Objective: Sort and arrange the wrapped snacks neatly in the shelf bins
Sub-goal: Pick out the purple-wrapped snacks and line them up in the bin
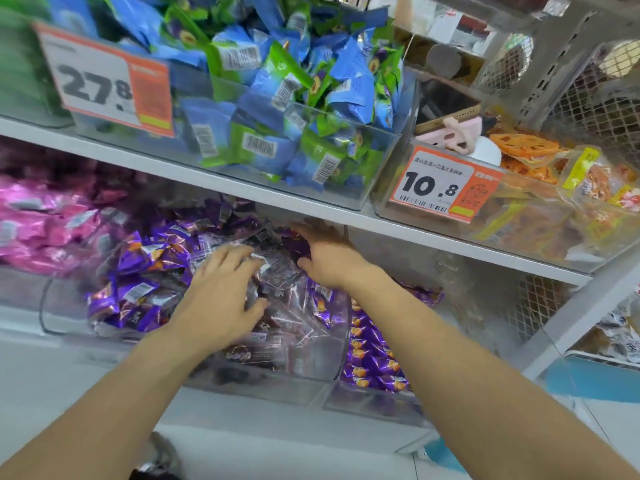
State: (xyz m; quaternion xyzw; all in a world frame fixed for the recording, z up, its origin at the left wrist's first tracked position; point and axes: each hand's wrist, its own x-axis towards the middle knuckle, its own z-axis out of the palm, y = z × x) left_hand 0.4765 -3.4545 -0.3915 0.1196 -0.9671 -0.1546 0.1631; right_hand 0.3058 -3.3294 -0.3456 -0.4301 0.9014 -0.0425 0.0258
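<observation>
Purple wrapped snacks (145, 268) fill a clear plastic bin (332, 348) on the lower shelf. My left hand (221, 299) lies spread on the pile in the middle of the bin, fingers straight, touching dark purple packets (277, 265). My right hand (329, 258) reaches deeper to the back right of the same bin, fingers extended over the packets under the upper shelf's edge. Neither hand plainly grips a packet. More purple packets with orange print (374, 362) sit in the bin to the right.
The upper shelf (187, 174) holds a clear bin of blue and green packets (277, 109) with a 27.8 price tag (104, 81), and a bin of orange snacks (533, 188) tagged 10.8 (440, 185). Pink packets (38, 223) lie at left. White mesh rack (588, 95) stands at right.
</observation>
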